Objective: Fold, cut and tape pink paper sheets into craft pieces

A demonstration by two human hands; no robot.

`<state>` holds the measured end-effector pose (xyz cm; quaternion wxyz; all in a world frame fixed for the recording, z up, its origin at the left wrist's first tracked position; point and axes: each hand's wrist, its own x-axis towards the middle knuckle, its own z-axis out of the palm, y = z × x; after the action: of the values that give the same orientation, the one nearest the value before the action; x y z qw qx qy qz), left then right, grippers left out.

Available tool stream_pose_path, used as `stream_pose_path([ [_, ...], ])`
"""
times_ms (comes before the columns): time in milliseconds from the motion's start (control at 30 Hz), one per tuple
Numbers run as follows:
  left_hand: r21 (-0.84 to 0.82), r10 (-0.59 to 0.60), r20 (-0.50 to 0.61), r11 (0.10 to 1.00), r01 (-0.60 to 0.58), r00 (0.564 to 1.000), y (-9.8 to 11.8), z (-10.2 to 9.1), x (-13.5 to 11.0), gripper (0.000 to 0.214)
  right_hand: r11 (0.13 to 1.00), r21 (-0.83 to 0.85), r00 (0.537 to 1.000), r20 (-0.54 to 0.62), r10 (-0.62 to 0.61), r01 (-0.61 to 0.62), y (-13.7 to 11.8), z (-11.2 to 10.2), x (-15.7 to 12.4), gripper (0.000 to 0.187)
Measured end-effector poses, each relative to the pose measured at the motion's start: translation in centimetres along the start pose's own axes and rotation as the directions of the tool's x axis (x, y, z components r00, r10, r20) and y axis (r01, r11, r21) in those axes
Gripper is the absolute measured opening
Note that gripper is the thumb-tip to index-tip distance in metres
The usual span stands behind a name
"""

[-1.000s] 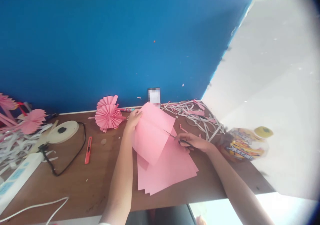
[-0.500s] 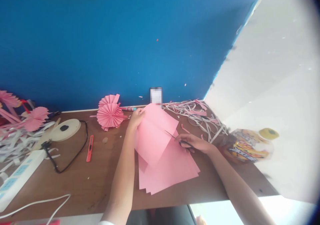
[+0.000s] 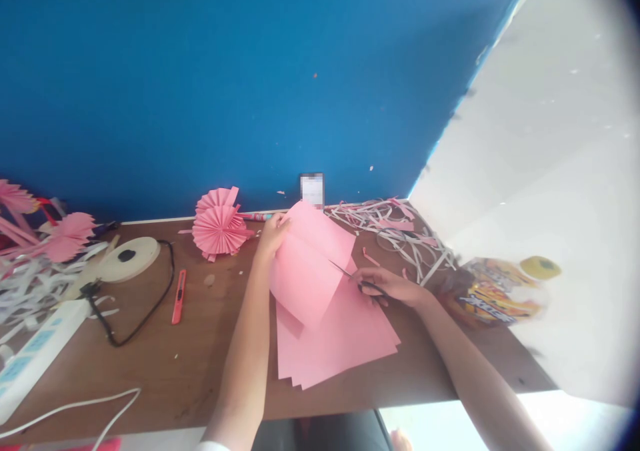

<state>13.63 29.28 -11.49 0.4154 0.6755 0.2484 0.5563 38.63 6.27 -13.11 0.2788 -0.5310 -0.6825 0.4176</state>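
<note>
A sheet of pink paper is held up at its left edge by my left hand, thumb on top and fingers closed. My right hand grips a pair of dark-handled scissors, whose blades lie at the right part of that sheet, pointing up and left. Whether the blades are parted is hard to make out. Under the raised sheet, several more pink sheets lie stacked on the brown table.
Pink pleated paper fans stand by the wall, near a phone. Paper strips heap at the back right beside a snack jar. Leftward are a red box cutter, a black cable and a white power strip.
The raised pink sheet shifts slightly, its top edge a little higher. Both hands stay almost where they were, and the scissors keep nearly the same place.
</note>
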Motion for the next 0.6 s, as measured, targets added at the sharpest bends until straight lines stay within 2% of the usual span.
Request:
stream_pose_path([
  [200, -0.047, 0.013, 0.004, 0.999, -0.013, 1.000, -0.28, -0.06, 0.18, 0.034, 0.999, 0.036, 1.000, -0.023, 0.004, -0.003, 0.24, 0.00, 0.04, 0.047],
  [367, -0.068, -0.028, 0.003, 0.997, 0.028, 1.000, -0.89, -0.13, 0.30, 0.038, 1.000, 0.014, 0.999, -0.038, -0.007, 0.008, 0.69, -0.18, 0.14, 0.048],
  [600, -0.043, -0.006, 0.003, 0.999, 0.006, 1.000, -0.48, -0.07, 0.13, 0.034, 1.000, 0.021, 0.999, -0.033, -0.007, 0.008, 0.76, -0.28, 0.14, 0.049],
])
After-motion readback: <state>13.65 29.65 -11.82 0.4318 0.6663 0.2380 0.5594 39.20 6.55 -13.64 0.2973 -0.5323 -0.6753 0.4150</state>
